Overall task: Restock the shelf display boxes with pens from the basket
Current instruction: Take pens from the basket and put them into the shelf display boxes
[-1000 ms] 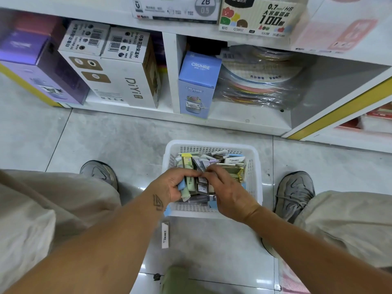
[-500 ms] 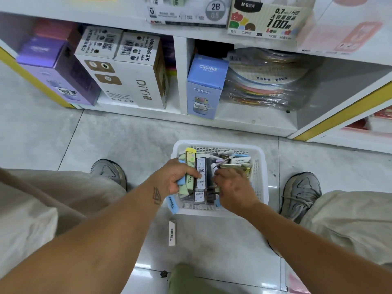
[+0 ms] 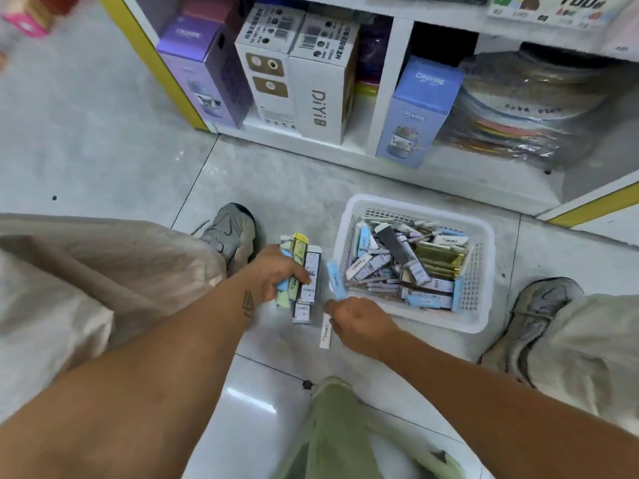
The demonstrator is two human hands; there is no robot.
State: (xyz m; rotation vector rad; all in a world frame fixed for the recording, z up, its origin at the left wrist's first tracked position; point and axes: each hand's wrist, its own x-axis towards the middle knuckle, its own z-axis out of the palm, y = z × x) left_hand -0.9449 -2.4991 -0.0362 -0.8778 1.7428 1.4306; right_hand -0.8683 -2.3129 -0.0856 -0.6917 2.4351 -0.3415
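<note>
Early stage by my read: packs gathered, nothing shelved yet in view.

Left hand (image 3: 276, 274) is clamped round a bundle of pen packs (image 3: 304, 274), held just off the floor (image 3: 103, 150), left of the basket (image 3: 482, 295) and near the left shoe (image 3: 230, 233).

Right hand (image 3: 359, 321) pinches a light-blue pack (image 3: 334, 281) at its lower end, right beside the bundle; fingers curled. One white pack (image 3: 325, 335) lies loose on the floor under that hand and needs picking up.

The basket sits on the floor between the feet, still heaped with pen packs. Most of the job is left.

Display boxes are barely in frame, top right on the upper shelf edge (image 3: 449, 8); can't tell their fill.

Room: open floor to the left. Lower shelf front is close behind the basket; right shoe (image 3: 543, 305) is just beside its right rim. The lift path up to the shelf looks clear.
</note>
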